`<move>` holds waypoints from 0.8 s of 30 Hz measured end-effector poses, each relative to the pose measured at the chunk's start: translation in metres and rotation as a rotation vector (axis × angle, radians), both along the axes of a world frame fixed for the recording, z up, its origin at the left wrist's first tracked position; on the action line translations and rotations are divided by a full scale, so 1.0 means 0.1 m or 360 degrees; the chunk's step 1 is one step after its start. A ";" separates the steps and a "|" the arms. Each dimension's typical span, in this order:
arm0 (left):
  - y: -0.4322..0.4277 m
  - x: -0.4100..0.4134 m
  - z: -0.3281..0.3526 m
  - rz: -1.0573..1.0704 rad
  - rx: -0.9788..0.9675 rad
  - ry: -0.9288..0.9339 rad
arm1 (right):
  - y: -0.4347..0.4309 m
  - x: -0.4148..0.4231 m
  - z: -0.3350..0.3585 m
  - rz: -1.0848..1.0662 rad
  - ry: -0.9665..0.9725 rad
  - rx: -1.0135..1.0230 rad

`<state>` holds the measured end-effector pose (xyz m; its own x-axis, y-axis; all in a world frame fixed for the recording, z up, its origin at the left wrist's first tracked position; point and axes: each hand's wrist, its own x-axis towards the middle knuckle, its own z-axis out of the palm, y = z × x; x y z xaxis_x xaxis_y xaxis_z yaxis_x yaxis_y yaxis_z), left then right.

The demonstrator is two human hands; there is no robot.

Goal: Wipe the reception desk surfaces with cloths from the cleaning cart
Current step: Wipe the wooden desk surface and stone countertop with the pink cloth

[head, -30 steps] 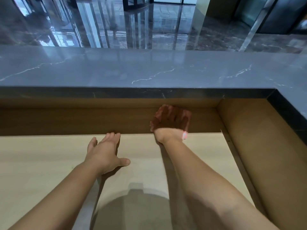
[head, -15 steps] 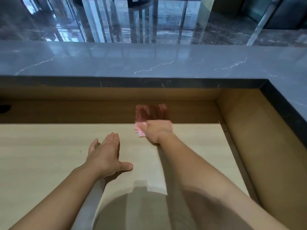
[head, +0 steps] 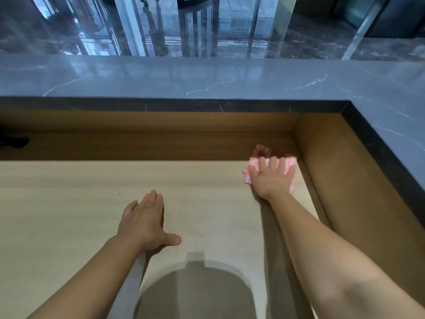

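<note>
A pink and white striped cloth [head: 288,165] lies flat on the pale wooden desk surface [head: 69,215], in its far right corner. My right hand [head: 272,178] presses down on the cloth with straight fingers and covers most of it. My left hand [head: 143,223] rests flat on the desk near the middle, fingers together and thumb spread, holding nothing.
A brown wooden back wall [head: 149,143] and side wall [head: 345,180] close in the desk. Above them runs a grey marble counter [head: 207,77] that turns along the right side. A dark object [head: 13,141] sits at the far left of the back wall.
My right hand has slid the cloth from the middle of the desk's back edge to the far right corner. My left hand has stayed in place.
</note>
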<state>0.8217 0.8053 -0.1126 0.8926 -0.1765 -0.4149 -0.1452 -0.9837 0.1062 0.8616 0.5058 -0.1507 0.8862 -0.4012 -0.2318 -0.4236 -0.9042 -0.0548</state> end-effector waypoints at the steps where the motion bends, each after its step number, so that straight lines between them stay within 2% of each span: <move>1: 0.00 0.01 0.00 -0.0008 0.0005 0.0008 | 0.18 0.00 -0.01 0.0060 -0.0024 0.0009; 8: 0.02 0.03 -0.03 -0.0051 0.0113 0.0044 | 1.58 0.05 -0.07 0.0799 -0.0087 0.0127; 13: -0.04 0.06 0.01 -0.0066 0.0234 0.0122 | 1.54 0.02 -0.08 0.0953 -0.0084 0.0134; 17: -0.08 0.09 0.02 -0.0053 0.0311 0.0150 | 0.91 -0.06 -0.04 0.0750 -0.0101 0.0142; 24: -0.08 0.07 0.03 -0.0047 0.0310 0.0149 | -0.32 -0.41 0.06 0.0254 -0.0058 -0.0035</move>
